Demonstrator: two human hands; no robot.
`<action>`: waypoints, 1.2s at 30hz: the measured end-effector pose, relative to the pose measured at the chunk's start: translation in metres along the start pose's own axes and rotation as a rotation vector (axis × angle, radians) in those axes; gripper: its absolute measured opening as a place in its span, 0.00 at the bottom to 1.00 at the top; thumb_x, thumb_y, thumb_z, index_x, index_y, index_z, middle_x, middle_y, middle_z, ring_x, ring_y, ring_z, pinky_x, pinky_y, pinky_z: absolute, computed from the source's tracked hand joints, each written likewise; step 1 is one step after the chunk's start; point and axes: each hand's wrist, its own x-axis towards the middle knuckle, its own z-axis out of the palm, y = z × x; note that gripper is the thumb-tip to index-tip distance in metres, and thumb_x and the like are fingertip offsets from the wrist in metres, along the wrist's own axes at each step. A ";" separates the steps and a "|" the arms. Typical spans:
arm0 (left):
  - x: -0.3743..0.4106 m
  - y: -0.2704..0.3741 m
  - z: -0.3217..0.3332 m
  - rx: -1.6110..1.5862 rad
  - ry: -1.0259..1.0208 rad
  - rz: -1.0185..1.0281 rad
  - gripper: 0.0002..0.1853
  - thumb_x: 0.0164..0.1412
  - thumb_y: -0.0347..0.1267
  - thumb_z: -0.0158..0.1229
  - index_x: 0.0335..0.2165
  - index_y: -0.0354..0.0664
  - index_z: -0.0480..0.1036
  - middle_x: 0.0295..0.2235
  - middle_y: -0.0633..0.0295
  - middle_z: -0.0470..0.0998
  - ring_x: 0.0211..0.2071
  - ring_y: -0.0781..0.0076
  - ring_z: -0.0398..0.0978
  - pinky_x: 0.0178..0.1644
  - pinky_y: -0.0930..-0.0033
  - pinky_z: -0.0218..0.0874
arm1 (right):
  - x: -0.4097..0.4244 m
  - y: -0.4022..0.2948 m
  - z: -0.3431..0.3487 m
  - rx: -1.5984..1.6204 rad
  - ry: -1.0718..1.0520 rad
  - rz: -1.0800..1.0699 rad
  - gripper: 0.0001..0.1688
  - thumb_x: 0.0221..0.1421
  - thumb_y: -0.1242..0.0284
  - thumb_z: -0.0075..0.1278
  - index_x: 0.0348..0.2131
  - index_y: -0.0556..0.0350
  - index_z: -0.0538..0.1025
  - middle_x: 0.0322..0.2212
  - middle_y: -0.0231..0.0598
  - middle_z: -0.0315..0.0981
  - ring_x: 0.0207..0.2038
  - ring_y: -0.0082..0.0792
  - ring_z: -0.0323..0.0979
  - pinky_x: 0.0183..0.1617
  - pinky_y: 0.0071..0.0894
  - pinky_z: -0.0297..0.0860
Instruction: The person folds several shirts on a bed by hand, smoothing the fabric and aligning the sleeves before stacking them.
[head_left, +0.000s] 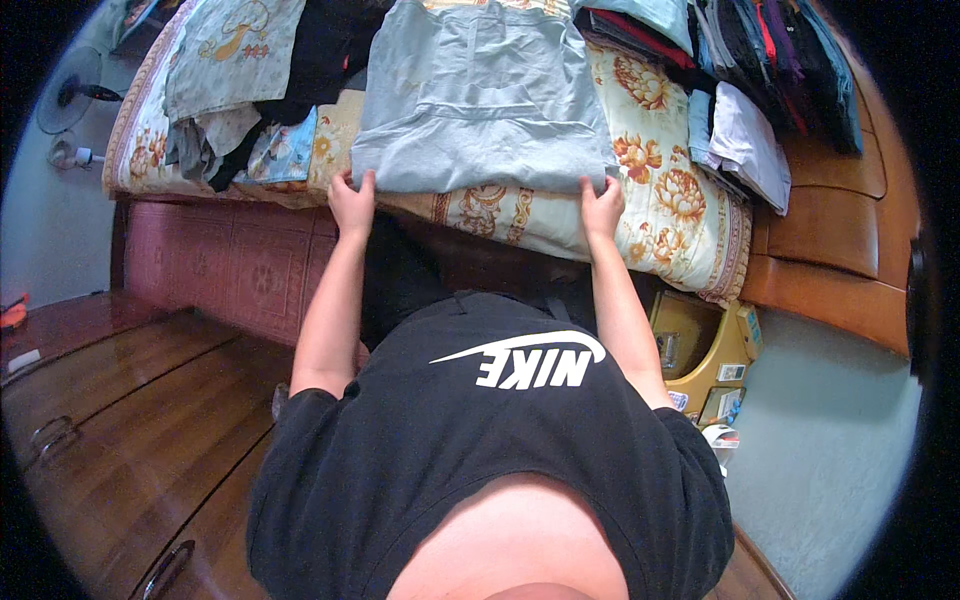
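A light grey-blue garment with a collar or neckband lies spread on the bed, its near end folded over towards me at the mattress edge. My left hand pinches the near corner on the picture's left, thumb on top. The near corner on the picture's right is pinched by my right hand in the same way. Both forearms reach forward from the short sleeves of a black T-shirt. The fingers under the cloth are hidden.
A floral bedspread covers the bed. Patterned and black clothes lie at left. At right are folded light clothes and a row of dark garments by the wooden headboard. A dark wooden cabinet stands lower left.
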 end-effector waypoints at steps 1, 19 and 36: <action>-0.006 -0.005 0.001 0.070 -0.021 0.012 0.26 0.46 0.45 0.60 0.32 0.31 0.69 0.31 0.44 0.71 0.36 0.51 0.69 0.41 0.57 0.59 | -0.004 0.006 0.003 -0.042 0.000 -0.108 0.29 0.42 0.57 0.56 0.36 0.62 0.69 0.33 0.49 0.69 0.37 0.50 0.66 0.42 0.43 0.62; 0.017 -0.015 -0.029 0.585 -0.405 0.275 0.14 0.58 0.40 0.43 0.42 0.50 0.67 0.29 0.50 0.76 0.35 0.50 0.73 0.47 0.45 0.48 | -0.032 0.048 -0.029 0.089 -0.353 0.007 0.23 0.50 0.57 0.47 0.24 0.62 0.68 0.22 0.55 0.68 0.27 0.54 0.67 0.31 0.43 0.62; 0.069 -0.015 -0.010 0.242 -0.543 0.085 0.21 0.52 0.44 0.50 0.33 0.37 0.74 0.31 0.43 0.74 0.36 0.47 0.72 0.39 0.55 0.61 | 0.032 0.008 -0.005 -0.246 -0.487 0.087 0.24 0.49 0.55 0.46 0.36 0.56 0.72 0.34 0.50 0.72 0.39 0.50 0.69 0.41 0.43 0.65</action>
